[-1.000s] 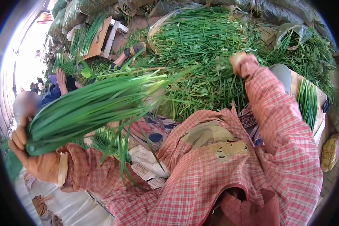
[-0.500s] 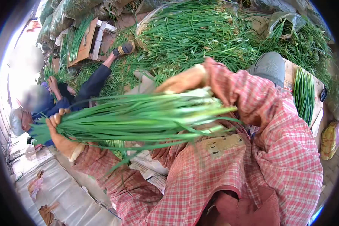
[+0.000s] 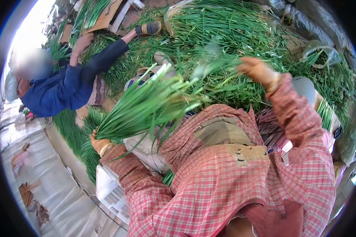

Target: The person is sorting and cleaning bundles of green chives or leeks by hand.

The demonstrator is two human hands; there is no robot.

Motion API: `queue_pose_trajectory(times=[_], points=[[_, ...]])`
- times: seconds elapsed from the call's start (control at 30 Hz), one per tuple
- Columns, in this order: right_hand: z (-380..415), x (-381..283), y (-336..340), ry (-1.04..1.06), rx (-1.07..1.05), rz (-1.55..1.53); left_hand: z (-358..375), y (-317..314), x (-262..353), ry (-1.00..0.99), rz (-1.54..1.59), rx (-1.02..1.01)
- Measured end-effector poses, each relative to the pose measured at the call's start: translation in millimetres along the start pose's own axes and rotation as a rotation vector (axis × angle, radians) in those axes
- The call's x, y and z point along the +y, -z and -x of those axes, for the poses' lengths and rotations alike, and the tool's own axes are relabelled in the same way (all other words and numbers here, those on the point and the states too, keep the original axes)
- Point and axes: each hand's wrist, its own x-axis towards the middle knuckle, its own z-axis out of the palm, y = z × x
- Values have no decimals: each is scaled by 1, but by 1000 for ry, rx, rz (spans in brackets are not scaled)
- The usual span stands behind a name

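My left hand [image 3: 100, 144] is closed round the narrow leaf end of a bunch of long green stalks [image 3: 146, 103]. The bunch fans out toward the middle of the view, its pale root ends up and to the right. My right hand [image 3: 257, 71] is raised at the right, away from the bunch, over the heap of greens [image 3: 225, 39]. It is blurred, and green stalks show beside its fingers; whether it grips them I cannot tell.
A person in blue [image 3: 57, 93] sits at the left, an arm toward a board [image 3: 103, 17] with stalks. A white crate [image 3: 112, 191] stands near my left forearm. More green bunches [image 3: 73, 130] lie behind it. A plastic bag [image 3: 324, 55] rests at the upper right.
My right hand has left the bunch and moved up and right. My left hand has shifted right and down with the bunch, now tilted. The view has shifted, showing the crate and more greens.
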Motion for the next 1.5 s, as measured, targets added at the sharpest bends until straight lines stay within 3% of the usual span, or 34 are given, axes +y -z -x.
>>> queue_pose_trajectory(times=[0.03,0.07,0.1,0.17,0.23,0.27,0.33,0.37,0.43,0.5,0.53,0.6,0.63,0.67,0.73,0.83,0.87,0.9,0.97,1.0,1.03,1.07,1.1,1.2,1.3,1.33,1.37,1.43,1.5], points=[[2,11,27,-87,161,-17,-6,19,-16,-2,-38,-11],[5,21,54,-169,324,-47,9,21,-21,-67,-302,63],[4,45,77,32,443,176,23,17,-22,-26,-280,93],[-1,64,92,141,470,598,53,3,-22,54,-231,157],[6,19,45,183,459,871,112,-54,47,40,-1016,152],[2,-5,8,398,474,686,118,-56,46,-18,-990,175],[3,-63,-65,469,385,501,108,-36,25,40,-506,195],[-7,-76,-91,371,271,499,104,-29,16,68,-261,201],[-33,-81,-138,259,142,323,108,-28,14,66,-130,200],[-57,-64,-178,292,120,41,111,-21,10,106,85,166],[-60,-67,-187,221,123,87,124,-37,23,75,-121,194],[-64,-70,-197,81,127,185,138,-51,42,140,-41,248],[-65,-68,-193,157,151,189,140,-54,44,177,4,276],[-65,-62,-182,227,179,205,130,-41,31,120,-258,226],[-63,-57,-166,364,227,262,108,-31,18,-4,-139,28],[-55,-50,-140,437,263,237,136,-84,48,-68,-491,91],[-51,-47,-131,414,253,251,132,-86,45,-37,-464,117],[-44,-44,-123,427,293,241,122,-78,32,32,-157,51],[-58,-12,-103,547,395,-111,101,-62,7,216,480,-1],[-48,-15,-86,296,229,-384,102,-64,15,383,790,-29],[-38,-19,-71,35,56,-649,105,-75,21,402,798,86],[-45,-3,-69,55,20,-765,107,-87,26,417,801,200],[-19,-38,-68,-37,192,-709,103,-85,16,340,632,155],[10,-47,-52,41,129,-819,99,-76,-13,135,194,37],[39,-51,-40,124,18,-848,116,-98,-4,32,-62,-11],[49,-53,-43,73,128,-816,129,-114,13,29,-109,9],[63,-70,-43,6,215,-698,132,-119,19,109,3,40],[69,-41,-13,213,326,-831,138,-130,33,256,235,130],[77,-4,46,290,180,-977,127,-113,22,388,647,109]])
